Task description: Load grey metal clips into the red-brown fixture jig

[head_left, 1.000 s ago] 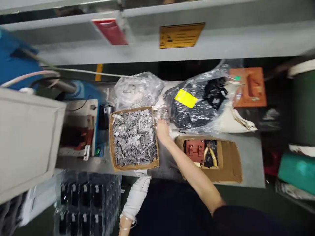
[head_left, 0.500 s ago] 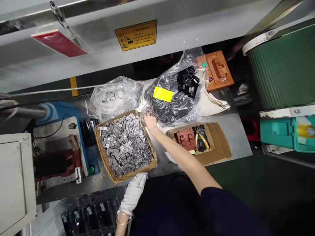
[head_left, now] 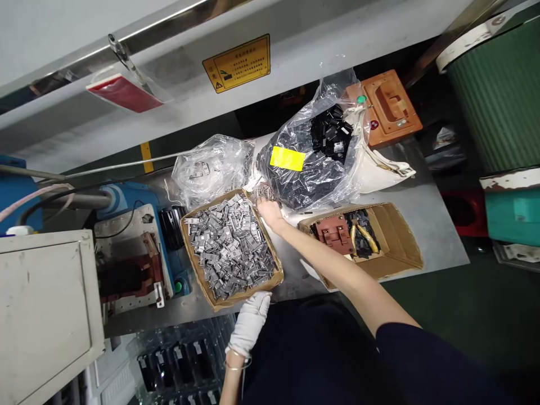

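My bare right hand [head_left: 270,212] reaches to a small heap of thin metal parts [head_left: 265,192], its fingers curled down among them and the tips hidden. Just left of it is a cardboard box [head_left: 215,304] full of grey clip-like pieces [head_left: 232,244]. My left hand [head_left: 253,315], in a white glove, is at the near edge of this box with its fingers drawn together. Whatever they hold, if anything, is hidden. Behind the heap lies a clear plastic bag of black parts [head_left: 291,183] with a yellow label.
Another clear bag [head_left: 215,169] lies behind the box. On the right stands a carton [head_left: 396,236] with a brown block inside. A blue machine fixture [head_left: 166,264] is on the left, an orange block [head_left: 388,107] at the back right. Black parts in trays [head_left: 177,360] sit below.
The camera has turned, so the whole scene sits farther right in view. My right hand stays at the metal heap and my left hand stays by the box edge.
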The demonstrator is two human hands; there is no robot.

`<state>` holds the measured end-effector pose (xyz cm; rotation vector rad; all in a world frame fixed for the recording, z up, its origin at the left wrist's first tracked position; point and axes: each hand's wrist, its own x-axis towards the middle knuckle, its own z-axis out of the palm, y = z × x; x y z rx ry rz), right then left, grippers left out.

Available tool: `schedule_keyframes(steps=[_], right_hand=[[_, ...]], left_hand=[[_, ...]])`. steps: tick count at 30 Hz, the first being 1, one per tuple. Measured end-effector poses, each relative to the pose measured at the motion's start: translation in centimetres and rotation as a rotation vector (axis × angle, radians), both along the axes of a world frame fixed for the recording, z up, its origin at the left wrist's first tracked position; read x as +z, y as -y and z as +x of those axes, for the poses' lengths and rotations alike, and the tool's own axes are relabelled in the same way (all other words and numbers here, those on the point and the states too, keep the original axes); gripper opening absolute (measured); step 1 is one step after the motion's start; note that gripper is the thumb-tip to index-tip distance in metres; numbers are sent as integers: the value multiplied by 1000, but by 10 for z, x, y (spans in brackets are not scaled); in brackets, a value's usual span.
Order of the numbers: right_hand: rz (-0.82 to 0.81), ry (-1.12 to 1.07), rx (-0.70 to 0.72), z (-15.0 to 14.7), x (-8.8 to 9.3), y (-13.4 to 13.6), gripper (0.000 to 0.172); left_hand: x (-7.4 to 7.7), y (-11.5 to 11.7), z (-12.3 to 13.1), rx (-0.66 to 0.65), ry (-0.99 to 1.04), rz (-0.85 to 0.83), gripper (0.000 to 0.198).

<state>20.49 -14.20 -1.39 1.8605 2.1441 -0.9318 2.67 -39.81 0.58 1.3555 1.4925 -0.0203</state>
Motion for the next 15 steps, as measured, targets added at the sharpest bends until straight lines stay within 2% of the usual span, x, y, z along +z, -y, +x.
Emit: schedule_keyframes(steps=[6,8,11,15], right_hand=[[72,-231,-263,5,12,16,61],[71,-353,-369,9,20,24,54],[46,-553,-497,14,44,45,31],[17,-942,-581,26,100,89,25]], left_hand=[[10,-11,6,54,2,68,39],[19,-23,8,82,3,97,39],[48,-53,13,134,43,160,37],[105,-103,24,209,165,419,30]])
